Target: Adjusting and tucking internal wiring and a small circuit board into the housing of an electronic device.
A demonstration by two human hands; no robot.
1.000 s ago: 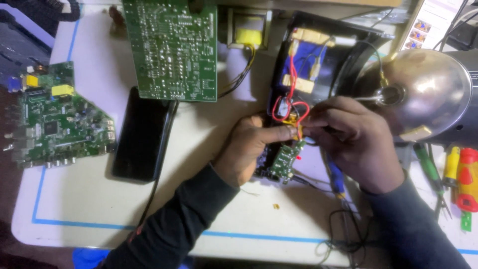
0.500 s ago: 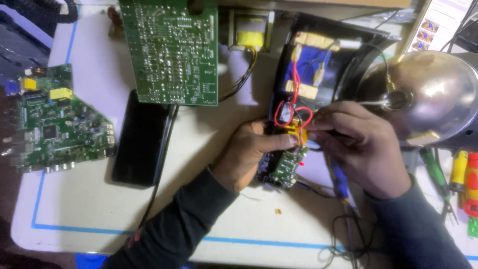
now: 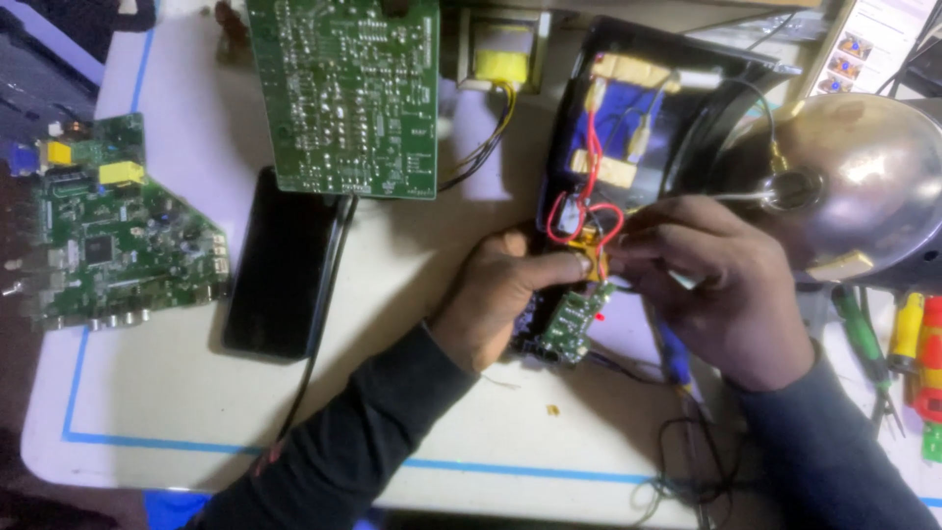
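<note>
A white worktable (image 3: pixel 177 393) edged with blue tape is seen from above, and most of its right side is taken up by a polished metal lamp shade (image 3: pixel 863 186). At the top centre a large green circuit board (image 3: pixel 343 93) lies solder side up, with a yellow-taped transformer (image 3: pixel 502 61) just beside its right edge, and a second green board (image 3: pixel 108 231) crowded with chips and connectors rests at the left. A black phone-like slab (image 3: pixel 280 265) lies between the two boards. An open black casing (image 3: pixel 638 108), lined in blue and carrying strips of yellowish tape, is placed right of centre. From it red wires (image 3: pixel 589 211) are looped down to a small green circuit board (image 3: pixel 571 322), which is held tilted just below the casing, near the middle of the table; it is narrow, dotted with tiny parts, and a small red glow is shown at its right edge. The left hand (image 3: pixel 500 294) is brought in from below, its sleeve dark, with thumb and fingers pinched on the top of the small board. The right hand (image 3: pixel 721 285) is curled over from the right, its fingertips pressed together at the wire ends on the same board. Screwdrivers (image 3: pixel 908 344) with green, yellow and red handles are laid at the far right.
</note>
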